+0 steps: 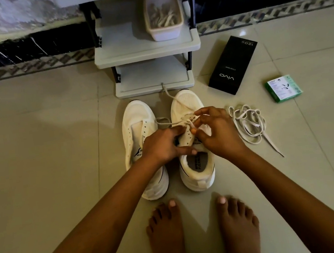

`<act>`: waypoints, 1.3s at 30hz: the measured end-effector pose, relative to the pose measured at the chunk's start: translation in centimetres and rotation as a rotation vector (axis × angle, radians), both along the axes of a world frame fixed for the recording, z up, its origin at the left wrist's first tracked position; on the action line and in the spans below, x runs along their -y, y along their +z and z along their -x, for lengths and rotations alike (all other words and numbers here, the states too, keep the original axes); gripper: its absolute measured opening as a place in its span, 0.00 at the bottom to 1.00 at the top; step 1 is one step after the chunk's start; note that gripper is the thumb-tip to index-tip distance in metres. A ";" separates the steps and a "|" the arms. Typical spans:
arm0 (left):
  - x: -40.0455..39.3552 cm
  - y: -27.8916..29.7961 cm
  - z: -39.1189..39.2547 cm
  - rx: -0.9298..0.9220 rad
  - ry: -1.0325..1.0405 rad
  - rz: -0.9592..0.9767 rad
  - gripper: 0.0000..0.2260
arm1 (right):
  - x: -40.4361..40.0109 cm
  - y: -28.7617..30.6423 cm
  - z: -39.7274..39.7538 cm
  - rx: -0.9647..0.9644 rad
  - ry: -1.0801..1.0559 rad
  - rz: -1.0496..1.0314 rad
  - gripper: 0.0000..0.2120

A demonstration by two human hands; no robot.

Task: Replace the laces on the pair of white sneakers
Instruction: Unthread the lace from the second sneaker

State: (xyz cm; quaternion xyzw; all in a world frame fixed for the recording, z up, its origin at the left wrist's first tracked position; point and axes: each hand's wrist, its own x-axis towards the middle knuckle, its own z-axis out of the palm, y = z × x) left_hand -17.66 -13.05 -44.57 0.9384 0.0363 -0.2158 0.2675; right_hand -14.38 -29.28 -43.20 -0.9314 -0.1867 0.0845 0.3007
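Note:
Two white sneakers stand side by side on the tiled floor, toes away from me. The left sneaker [136,130] has bare eyelets. A cream lace [166,123] runs through the right sneaker [187,106], and its free ends trail left and toward the rack. My left hand [162,146] grips the right sneaker's tongue and eyelet area, thumb at the collar. My right hand [216,132] pinches the lace over the eyelets, fingers curled. A loose lace [249,123] lies coiled on the floor to the right.
A grey two-tier rack [146,49] stands just beyond the sneakers, with a pale tub of laces [163,17] on its upper shelf. A black phone box [232,65] and a small green box [284,88] lie at the right. My bare feet [202,228] are near the sneakers' heels.

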 end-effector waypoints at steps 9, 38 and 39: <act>0.1 0.3 0.2 0.007 -0.003 0.007 0.34 | -0.6 -0.7 -0.3 0.326 0.095 0.418 0.08; 0.0 1.3 -1.8 -0.061 -0.075 -0.030 0.27 | 1.2 -0.2 -0.4 -0.319 0.106 0.251 0.32; -0.1 1.4 -1.9 -0.044 -0.045 0.010 0.24 | 1.4 -0.7 -0.3 -0.271 0.067 0.218 0.30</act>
